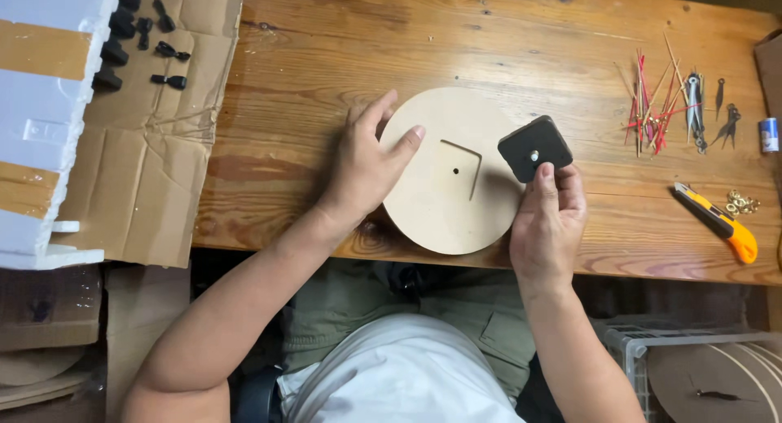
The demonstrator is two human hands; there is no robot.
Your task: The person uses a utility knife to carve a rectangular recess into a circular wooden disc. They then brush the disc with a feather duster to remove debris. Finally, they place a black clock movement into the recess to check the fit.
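Note:
A round pale wooden disc (440,203) lies flat on the wooden table (326,65), with a small centre hole and a square outline marked around it. My left hand (366,162) rests on the disc's left edge, fingers spread over it. My right hand (547,219) holds a small black square box (535,148) with a pale round centre, tilted above the disc's right edge, pinched by thumb and fingers.
Red and pale thin sticks (652,105) and dark metal pointers (709,113) lie at the right. An orange utility knife (718,222) and brass nuts (741,203) sit near the right edge. Flattened cardboard (147,162) with black parts (134,40) and white foam (41,122) lie left.

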